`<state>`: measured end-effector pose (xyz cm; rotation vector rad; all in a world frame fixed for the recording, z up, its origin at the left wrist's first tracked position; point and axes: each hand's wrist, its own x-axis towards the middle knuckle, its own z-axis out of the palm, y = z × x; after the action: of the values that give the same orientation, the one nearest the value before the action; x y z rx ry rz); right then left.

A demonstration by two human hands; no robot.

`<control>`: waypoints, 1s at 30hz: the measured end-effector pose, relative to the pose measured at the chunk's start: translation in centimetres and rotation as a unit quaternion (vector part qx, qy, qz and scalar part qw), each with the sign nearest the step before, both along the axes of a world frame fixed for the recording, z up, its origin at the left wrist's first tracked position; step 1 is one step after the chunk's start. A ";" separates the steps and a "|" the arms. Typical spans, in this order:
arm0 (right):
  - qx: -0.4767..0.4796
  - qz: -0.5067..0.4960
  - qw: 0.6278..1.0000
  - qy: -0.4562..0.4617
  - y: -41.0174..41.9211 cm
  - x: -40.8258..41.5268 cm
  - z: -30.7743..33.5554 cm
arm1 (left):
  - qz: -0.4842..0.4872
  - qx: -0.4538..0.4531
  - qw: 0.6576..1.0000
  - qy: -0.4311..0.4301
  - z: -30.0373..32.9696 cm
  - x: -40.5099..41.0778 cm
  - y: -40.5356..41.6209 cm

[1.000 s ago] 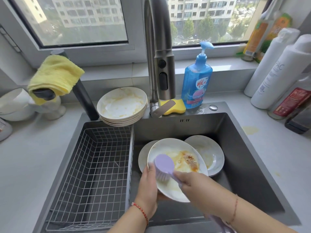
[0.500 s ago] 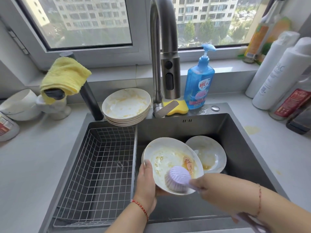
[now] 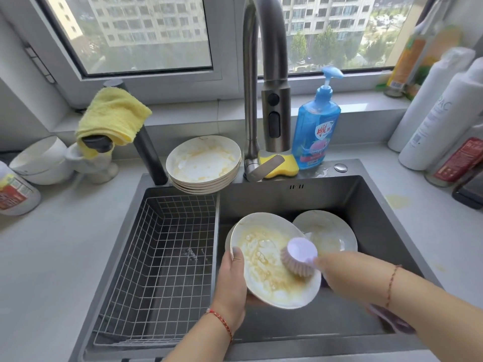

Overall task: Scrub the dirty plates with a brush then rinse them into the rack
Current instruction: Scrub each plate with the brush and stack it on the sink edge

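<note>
The task looks barely begun: the wire rack [image 3: 156, 262] on the left holds no plates. Over the sink [image 3: 379, 205], the left hand [image 3: 231, 280] grips the near-left rim of a smeared plate [image 3: 264, 259] while the right hand [image 3: 339, 270] clasps the lilac brush [image 3: 300, 257] against it (suds visible). Another dirty plate [image 3: 329, 231] lies behind, and a soiled stack [image 3: 203, 165] waits at the far edge.

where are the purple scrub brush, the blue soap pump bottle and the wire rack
purple round scrub brush [image 3: 300, 253], head view, on its lilac top cap
blue plastic soap pump bottle [image 3: 315, 131], head view, on its printed label
white wire rack [image 3: 162, 259], head view, on its mesh floor in the sink's left half
</note>
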<state>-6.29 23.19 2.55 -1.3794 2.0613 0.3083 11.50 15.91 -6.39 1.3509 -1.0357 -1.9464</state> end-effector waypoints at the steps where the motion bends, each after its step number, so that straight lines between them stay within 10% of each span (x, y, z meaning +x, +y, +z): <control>1: 0.019 0.017 1.000 -0.017 0.3 0.3 0.5 | 0.000 -0.004 1.000 -0.007 -0.1 0.1 -0.1; 12: -0.004 -0.071 0.960 -0.271 -0.8 2.9 2.8 | -0.041 -0.027 0.998 -0.027 -0.7 0.9 -0.5; 20: -0.055 -0.013 0.998 -0.006 -2.5 -0.1 0.3 | -0.079 -0.067 0.994 -0.023 0.0 0.8 -0.9; 30: 0.132 0.115 0.982 -0.072 0.0 0.0 3.0 | -0.085 -0.217 0.971 -0.059 0.5 0.9 -2.6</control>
<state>-6.25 23.19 5.51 -1.4284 1.6776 0.5429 12.39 13.32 -5.85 1.1673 -1.5719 -1.6333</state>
